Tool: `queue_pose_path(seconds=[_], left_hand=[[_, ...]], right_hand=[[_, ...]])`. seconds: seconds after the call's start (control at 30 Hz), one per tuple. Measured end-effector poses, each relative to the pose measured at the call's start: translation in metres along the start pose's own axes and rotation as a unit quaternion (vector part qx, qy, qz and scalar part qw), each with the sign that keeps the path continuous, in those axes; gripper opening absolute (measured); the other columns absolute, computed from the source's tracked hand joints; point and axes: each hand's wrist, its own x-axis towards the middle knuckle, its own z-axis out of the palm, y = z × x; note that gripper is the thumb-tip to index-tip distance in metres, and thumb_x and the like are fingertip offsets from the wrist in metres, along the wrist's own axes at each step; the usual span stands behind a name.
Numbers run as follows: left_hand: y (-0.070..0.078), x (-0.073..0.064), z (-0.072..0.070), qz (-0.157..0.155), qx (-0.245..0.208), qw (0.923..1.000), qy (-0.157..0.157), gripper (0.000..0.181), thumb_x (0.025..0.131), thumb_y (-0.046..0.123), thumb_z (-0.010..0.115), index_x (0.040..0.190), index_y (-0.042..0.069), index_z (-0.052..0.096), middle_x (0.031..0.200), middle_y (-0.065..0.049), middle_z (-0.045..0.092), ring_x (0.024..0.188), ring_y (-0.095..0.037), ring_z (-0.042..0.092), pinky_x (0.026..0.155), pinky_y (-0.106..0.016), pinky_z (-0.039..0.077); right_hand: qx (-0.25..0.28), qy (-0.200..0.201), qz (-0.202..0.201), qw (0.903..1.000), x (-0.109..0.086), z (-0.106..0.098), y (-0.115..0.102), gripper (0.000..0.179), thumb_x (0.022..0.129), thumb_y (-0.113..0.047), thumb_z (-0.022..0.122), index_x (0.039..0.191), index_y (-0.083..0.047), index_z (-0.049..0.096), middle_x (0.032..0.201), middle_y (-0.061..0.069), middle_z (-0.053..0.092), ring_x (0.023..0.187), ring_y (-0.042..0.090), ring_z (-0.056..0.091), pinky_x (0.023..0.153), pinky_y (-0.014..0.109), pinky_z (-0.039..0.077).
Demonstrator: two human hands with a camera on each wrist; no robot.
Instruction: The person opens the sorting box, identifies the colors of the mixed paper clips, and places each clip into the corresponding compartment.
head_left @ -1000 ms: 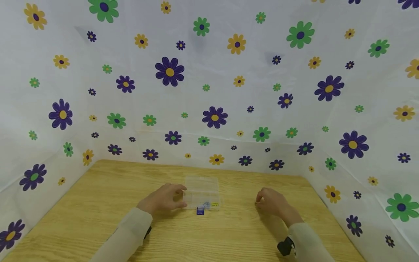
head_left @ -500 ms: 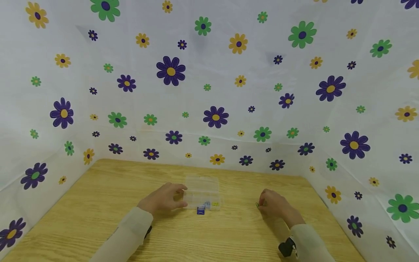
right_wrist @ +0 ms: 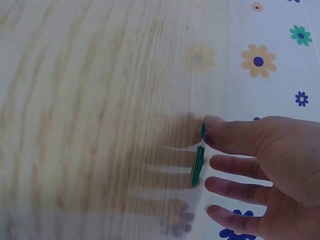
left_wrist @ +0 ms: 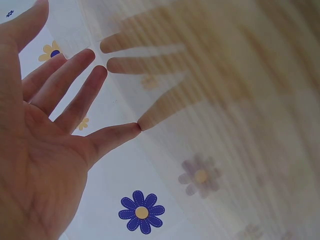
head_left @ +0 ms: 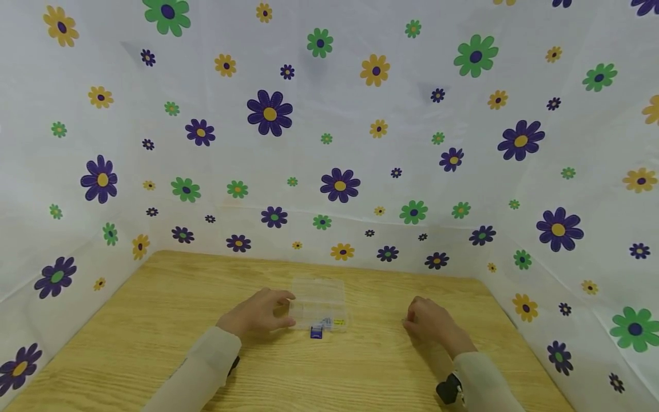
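A clear plastic compartment box [head_left: 317,290] stands on the table with its lid raised at the back. My left hand [head_left: 262,311] is at its left side, thumb and fingers spread at the edge; contact is hard to make out. In the left wrist view the left hand [left_wrist: 65,120] has extended fingers and grips nothing. To the right of the box, my right hand [head_left: 429,321] is low over the table. The right wrist view shows this right hand [right_wrist: 250,170] pinching a small green thing [right_wrist: 203,130], apparently a paper clip. Another green clip-like piece [right_wrist: 198,167] lies by its fingertips.
Light blue pieces [head_left: 325,322] and a yellow piece [head_left: 338,322] are in the box's front compartments. A small dark blue part [head_left: 316,332] is at its front edge. Flower-printed white sheeting [head_left: 288,154] surrounds the wooden table [head_left: 319,377] at the back and sides.
The right hand shifts slightly right and then stays about there; a green piece seen at its fingertips half a second ago is harder to see now. The left hand and box keep their places.
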Motion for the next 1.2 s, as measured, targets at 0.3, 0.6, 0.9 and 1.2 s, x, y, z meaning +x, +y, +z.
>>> queue_pose_path(seconds=[0.3,0.6,0.9,1.2], left_hand=[[0.000,0.003,0.000,-0.010,0.000,0.9999,-0.001,0.062,0.092,0.048,0.074,0.141,0.012,0.061,0.132,-0.009,0.070,0.126,-0.033,0.060,0.113,-0.058,0.045],[0.002,0.001,-0.002,-0.012,0.003,0.9999,-0.003,0.062,0.093,0.047,0.074,0.141,0.009,0.061,0.132,-0.012,0.069,0.128,-0.035,0.060,0.114,-0.059,0.044],[0.001,0.001,-0.001,-0.009,-0.001,1.0000,-0.002,0.062,0.093,0.047,0.073,0.141,0.009,0.061,0.131,-0.012,0.070,0.125,-0.035,0.060,0.112,-0.059,0.045],[-0.001,0.000,0.000,-0.002,-0.002,1.0000,0.000,0.063,0.093,0.047,0.074,0.140,0.008,0.060,0.130,-0.013,0.070,0.123,-0.035,0.060,0.111,-0.060,0.046]], right_hand=[[0.024,-0.001,-0.046,0.9986,0.002,-0.002,0.002,0.010,0.086,-0.005,0.080,0.078,-0.009,0.076,0.089,0.002,0.067,0.078,0.016,0.064,0.072,0.034,0.058],[0.030,0.038,-0.117,0.9920,0.002,0.001,0.007,0.014,0.082,0.004,0.078,0.076,-0.007,0.073,0.085,0.004,0.065,0.075,0.016,0.062,0.068,0.034,0.057],[0.037,0.006,-0.131,0.9907,0.007,-0.002,-0.005,0.014,0.087,-0.006,0.078,0.076,-0.011,0.072,0.097,0.006,0.069,0.088,0.024,0.067,0.083,0.042,0.059],[0.061,0.005,-0.119,0.9910,0.021,-0.009,-0.027,0.012,0.091,-0.005,0.073,0.081,-0.010,0.073,0.110,0.015,0.071,0.101,0.032,0.069,0.092,0.049,0.058]])
